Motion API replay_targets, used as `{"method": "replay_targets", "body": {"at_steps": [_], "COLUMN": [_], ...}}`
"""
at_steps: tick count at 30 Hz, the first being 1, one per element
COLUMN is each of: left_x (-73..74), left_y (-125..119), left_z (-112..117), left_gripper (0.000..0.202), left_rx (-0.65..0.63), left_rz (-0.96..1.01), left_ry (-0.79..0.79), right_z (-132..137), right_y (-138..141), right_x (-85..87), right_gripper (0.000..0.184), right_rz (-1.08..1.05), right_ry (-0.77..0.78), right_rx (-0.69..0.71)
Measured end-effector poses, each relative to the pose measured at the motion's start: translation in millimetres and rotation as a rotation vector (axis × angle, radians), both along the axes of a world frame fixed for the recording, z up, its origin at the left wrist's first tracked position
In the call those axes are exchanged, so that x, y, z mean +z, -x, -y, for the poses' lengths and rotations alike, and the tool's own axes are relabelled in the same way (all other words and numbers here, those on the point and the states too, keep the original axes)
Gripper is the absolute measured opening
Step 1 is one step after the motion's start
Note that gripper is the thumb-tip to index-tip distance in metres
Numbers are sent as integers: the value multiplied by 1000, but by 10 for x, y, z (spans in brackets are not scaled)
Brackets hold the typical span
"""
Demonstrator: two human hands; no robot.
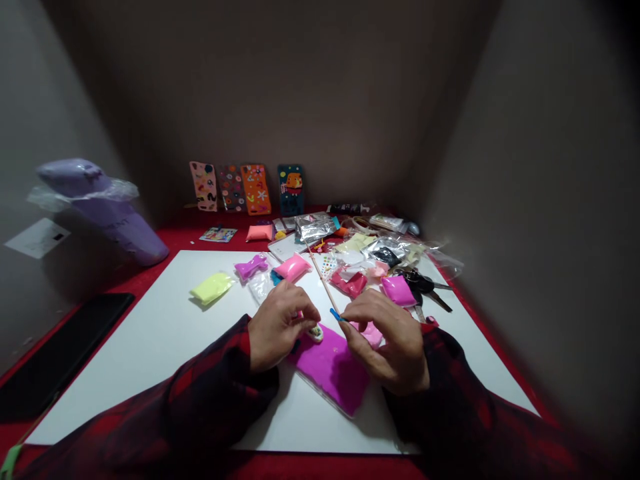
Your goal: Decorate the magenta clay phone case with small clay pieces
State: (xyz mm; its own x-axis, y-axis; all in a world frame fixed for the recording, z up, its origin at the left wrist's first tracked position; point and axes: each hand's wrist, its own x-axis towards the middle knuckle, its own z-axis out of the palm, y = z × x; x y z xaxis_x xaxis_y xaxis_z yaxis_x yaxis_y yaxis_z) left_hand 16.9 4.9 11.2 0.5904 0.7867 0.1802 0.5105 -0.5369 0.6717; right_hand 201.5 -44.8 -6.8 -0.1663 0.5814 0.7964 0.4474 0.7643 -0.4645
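Observation:
A phone case (334, 370) covered in magenta clay lies slantwise on the white board between my hands. My left hand (285, 325) is over its upper left corner, fingers drawn together in a pinch; whatever they hold is hidden. Just beside those fingertips, a small whitish oval piece with dark specks (315, 333) sits at the case's edge. Between the thumb and forefinger of my right hand (387, 337) is a small blue piece (336, 315). A thin wooden stick (323, 277) reaches up from the blue piece; whether the two are joined I cannot tell. Pink clay (371, 333) shows behind my right fingers.
The white board (150, 373) lies on red cloth. Clay packets, yellow (212, 288), purple (251, 267), pink (293, 267) and magenta (398, 291), surround keys (425, 283) and wrappers. Several decorated phone cases (256, 189) stand behind. A purple wrapped object (110, 217) leans left.

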Motion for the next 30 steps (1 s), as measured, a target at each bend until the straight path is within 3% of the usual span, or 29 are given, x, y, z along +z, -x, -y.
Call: {"method": "replay_targets", "body": {"at_steps": [3,7,16,21,30], "left_x": [73,157,145,149,132], "left_y": [-3,-28,-56,-59,-99], "left_z": [30,89,146,167,210], "left_gripper": [12,18,16,12,14], "left_rx": [34,-22,10,33,64], "left_rz": [69,170,283,281,262], "left_ry": [57,189,359,340,171], "right_z": [-5,-20,-39,-42,-15], "right_y": [4,10,-3,-3,26], "right_x": [-3,-25,-69,-80,-28], "right_gripper": [15,18,20,20,16], "right_rz": [26,43,45,54,99], "right_ry": [-7,-27,-7,-20,39], "right_rx": [7,50,74,79,57]}}
